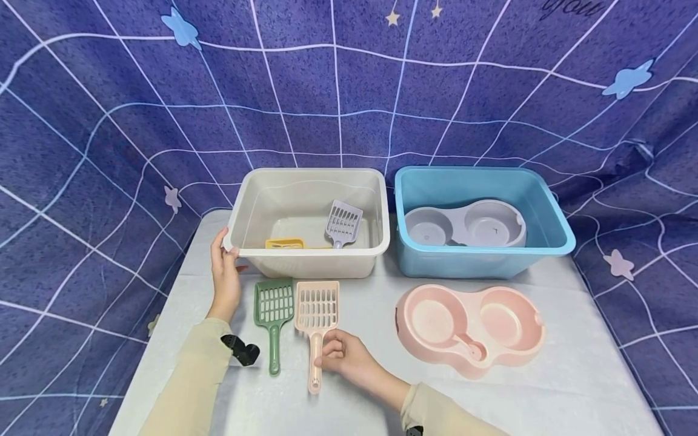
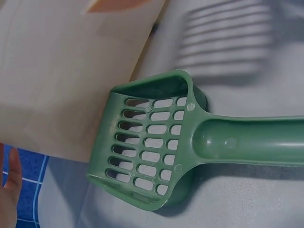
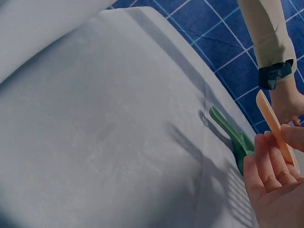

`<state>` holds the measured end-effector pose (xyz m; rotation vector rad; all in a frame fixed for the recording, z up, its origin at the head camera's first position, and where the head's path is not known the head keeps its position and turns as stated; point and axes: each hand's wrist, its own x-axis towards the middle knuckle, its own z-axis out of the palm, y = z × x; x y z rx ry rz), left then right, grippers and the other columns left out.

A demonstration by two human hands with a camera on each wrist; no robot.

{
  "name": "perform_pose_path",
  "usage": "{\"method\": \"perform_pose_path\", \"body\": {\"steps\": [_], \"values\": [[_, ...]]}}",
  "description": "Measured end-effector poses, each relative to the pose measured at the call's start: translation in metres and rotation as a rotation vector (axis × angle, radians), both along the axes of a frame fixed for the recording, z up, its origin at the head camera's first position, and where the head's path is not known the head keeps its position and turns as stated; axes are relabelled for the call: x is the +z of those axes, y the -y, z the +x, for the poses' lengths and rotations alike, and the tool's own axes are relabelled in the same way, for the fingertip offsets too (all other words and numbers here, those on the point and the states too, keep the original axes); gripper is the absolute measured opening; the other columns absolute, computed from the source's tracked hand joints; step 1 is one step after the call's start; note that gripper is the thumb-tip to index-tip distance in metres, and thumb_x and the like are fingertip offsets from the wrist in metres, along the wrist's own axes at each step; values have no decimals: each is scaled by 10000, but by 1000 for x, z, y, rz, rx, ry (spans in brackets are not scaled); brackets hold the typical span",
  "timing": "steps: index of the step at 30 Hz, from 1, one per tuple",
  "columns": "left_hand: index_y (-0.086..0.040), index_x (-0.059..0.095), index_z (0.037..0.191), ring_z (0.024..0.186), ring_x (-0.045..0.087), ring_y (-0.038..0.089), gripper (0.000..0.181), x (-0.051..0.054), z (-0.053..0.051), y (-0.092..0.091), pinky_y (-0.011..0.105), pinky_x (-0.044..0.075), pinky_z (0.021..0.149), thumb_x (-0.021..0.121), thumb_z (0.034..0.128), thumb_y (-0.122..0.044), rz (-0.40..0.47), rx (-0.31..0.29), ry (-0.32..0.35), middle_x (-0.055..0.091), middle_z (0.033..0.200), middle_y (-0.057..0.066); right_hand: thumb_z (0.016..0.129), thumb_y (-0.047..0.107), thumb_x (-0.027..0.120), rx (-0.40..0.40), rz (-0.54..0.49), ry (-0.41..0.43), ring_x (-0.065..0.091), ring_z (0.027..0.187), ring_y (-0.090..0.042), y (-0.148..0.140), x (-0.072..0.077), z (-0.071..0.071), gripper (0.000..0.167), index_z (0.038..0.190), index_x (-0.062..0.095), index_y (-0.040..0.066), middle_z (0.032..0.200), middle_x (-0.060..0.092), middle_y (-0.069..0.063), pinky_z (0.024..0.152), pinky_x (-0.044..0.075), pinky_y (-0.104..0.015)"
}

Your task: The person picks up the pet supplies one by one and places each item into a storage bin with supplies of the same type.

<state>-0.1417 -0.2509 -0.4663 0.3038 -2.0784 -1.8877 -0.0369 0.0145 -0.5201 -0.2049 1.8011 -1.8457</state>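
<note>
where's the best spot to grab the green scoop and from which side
Probably pinch the green scoop by its handle, coming from the person's side of the table: it is slim and points that way, while the broad slotted head lies close beside the pink scoop.

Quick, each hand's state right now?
Left hand: open, touching the near left corner of the beige bin.
Right hand: closed, holding the pink scoop by its handle.

Both arms (image 1: 389,387) reach forward in long, cream fabric sleeves (image 1: 188,378) — the left hand (image 1: 225,281) extended, its fingers (image 1: 217,242) parted; the right hand (image 1: 349,360) angled inward, thumb and fingers pinching.
</note>
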Motion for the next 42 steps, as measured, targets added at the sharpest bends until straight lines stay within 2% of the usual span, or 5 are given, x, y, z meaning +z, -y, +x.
{"method": "perform_pose_path", "body": {"steps": [8, 15, 30, 37, 42], "values": [[-237, 277, 1552, 1060, 479, 103, 545, -26, -11, 12, 428, 407, 843, 310, 1015, -146, 1, 18, 1, 426, 1456, 73, 845, -10, 732, 41, -11, -40, 586, 708, -60, -6, 11, 2, 385, 1171, 541, -86, 852, 662, -13, 619, 446, -162], [-257, 298, 1540, 1073, 478, 112, 530, -32, -13, 13, 405, 416, 823, 314, 1022, -146, -22, 36, -30, 453, 1421, 66, 843, -40, 725, 50, -55, -35, 571, 722, -48, -11, 23, 3, 360, 1147, 540, -93, 847, 646, 10, 641, 466, -143], [-204, 278, 1547, 1056, 474, 91, 535, -26, -11, 11, 421, 415, 832, 323, 1021, -115, -10, 15, -28, 442, 1441, 92, 846, -52, 724, 62, -88, -42, 575, 754, -55, -20, 44, 1, 352, 1143, 544, -106, 855, 633, 13, 673, 488, -141], [-104, 252, 1546, 1041, 469, 86, 540, 0, 2, 0, 459, 410, 842, 315, 1010, -95, -25, -6, -21, 414, 1456, 182, 842, -28, 739, 69, -77, -53, 580, 755, -76, -22, 51, -1, 375, 1156, 547, -97, 879, 644, -8, 666, 484, -151], [-104, 250, 1546, 1041, 468, 81, 540, 1, 2, 0, 456, 411, 841, 316, 1010, -99, -28, -9, -21, 411, 1460, 180, 835, -51, 734, 67, -112, -58, 593, 759, -77, -23, 58, -3, 384, 1157, 533, -112, 884, 651, -14, 667, 488, -147]]}}
